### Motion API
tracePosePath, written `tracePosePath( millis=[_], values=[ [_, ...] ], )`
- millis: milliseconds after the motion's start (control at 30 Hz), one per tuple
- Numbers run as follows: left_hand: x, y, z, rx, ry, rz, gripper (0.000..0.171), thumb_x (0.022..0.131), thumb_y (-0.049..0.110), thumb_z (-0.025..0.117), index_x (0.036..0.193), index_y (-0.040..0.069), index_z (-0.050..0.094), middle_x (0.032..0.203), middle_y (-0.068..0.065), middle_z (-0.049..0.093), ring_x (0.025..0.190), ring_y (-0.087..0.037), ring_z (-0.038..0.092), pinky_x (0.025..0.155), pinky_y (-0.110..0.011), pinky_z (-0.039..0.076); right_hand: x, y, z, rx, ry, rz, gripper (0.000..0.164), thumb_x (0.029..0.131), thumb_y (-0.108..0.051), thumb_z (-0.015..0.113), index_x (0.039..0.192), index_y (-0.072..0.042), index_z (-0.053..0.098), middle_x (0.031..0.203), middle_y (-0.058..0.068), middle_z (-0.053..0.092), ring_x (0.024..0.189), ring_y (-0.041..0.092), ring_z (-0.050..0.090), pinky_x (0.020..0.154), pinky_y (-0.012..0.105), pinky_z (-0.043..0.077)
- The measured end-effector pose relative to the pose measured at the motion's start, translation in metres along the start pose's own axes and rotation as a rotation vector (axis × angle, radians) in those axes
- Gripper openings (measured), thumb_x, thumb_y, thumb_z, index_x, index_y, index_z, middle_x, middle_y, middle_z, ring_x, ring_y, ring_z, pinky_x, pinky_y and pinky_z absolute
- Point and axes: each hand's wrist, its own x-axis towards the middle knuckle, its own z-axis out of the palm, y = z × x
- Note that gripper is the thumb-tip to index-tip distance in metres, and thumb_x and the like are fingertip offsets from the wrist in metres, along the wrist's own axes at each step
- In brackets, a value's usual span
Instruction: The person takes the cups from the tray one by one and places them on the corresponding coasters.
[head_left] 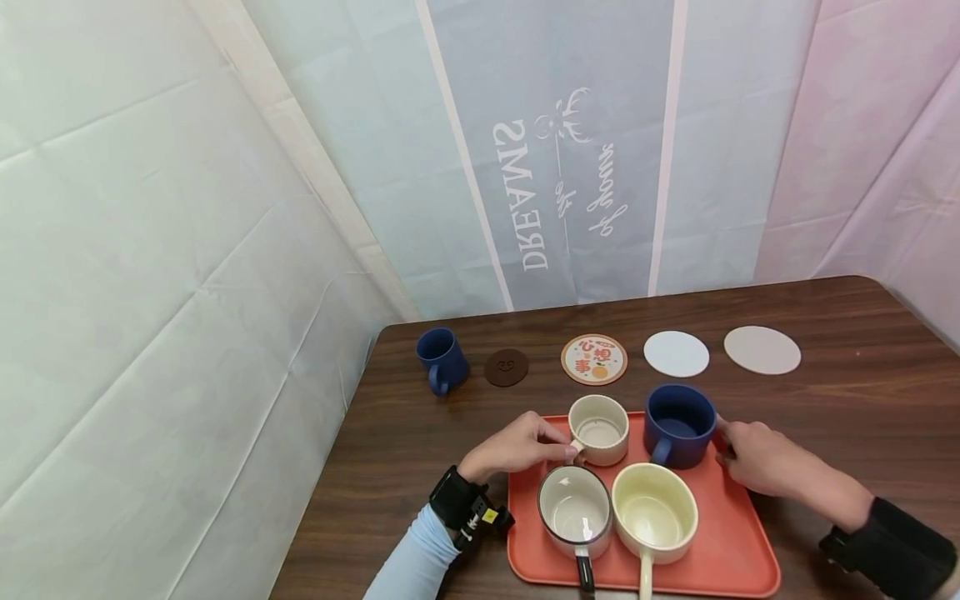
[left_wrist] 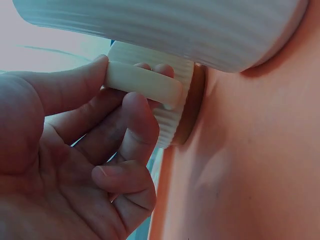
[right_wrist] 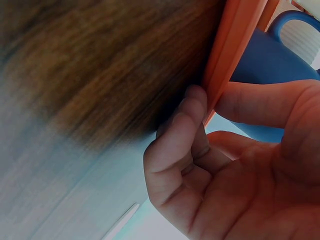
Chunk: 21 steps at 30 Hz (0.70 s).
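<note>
On an orange tray (head_left: 727,550) stand several cups. My left hand (head_left: 517,447) pinches the handle (left_wrist: 142,82) of a small cream ribbed mug (head_left: 600,433), which is at the tray's far left. At the far right corner my right hand (head_left: 767,458) grips the tray rim (right_wrist: 227,55) between thumb and fingers, beside a large dark blue mug (head_left: 679,429). Closer to me on the tray are a white mug with a black rim and handle (head_left: 575,508) and a pale yellow long-handled cup (head_left: 655,512).
Beyond the tray a row lies on the wooden table (head_left: 420,450): a smaller blue mug (head_left: 442,358), a brown coaster (head_left: 506,367), a printed coaster (head_left: 594,360), a white round coaster (head_left: 677,354) and an off-white one (head_left: 762,350). Fabric curtains (head_left: 360,125) hang behind and at the left.
</note>
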Motion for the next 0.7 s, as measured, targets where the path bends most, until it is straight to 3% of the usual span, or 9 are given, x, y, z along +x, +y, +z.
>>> tracePosePath(
  millis=[167,400,700],
  values=[
    [-0.0007,0.0005,0.0007,-0.052,0.02,-0.012,0.016,0.103,0.007,0.068,0.1,-0.001,0.081,0.084,0.004,0.076,0.067,-0.016,0.06,0.061,-0.023,0.048,0.0006,0.0008,0.0,0.001,0.006,-0.005,0.042,0.092,-0.004,0.071,0.126,0.017,0.058,0.072,0.006,0.054,0.064,0.023,0.054,0.058,0.038,0.046],
    [-0.0027,-0.0019,0.0018,-0.13,0.039,-0.048,0.016,0.102,0.007,0.069,0.103,-0.002,0.082,0.088,0.0,0.078,0.075,-0.007,0.066,0.07,-0.022,0.053,0.0001,0.0007,0.0004,0.02,0.002,-0.003,0.043,0.093,-0.004,0.071,0.127,0.017,0.057,0.07,0.005,0.052,0.063,0.022,0.054,0.057,0.037,0.045],
    [-0.005,0.0012,-0.0009,-0.17,0.046,-0.06,0.016,0.102,0.007,0.07,0.102,-0.003,0.082,0.09,-0.007,0.079,0.081,-0.006,0.068,0.074,-0.022,0.053,0.001,0.0008,0.0,0.024,-0.014,0.015,0.043,0.093,-0.003,0.07,0.128,0.019,0.056,0.069,0.005,0.051,0.062,0.021,0.055,0.057,0.036,0.047]
  ],
)
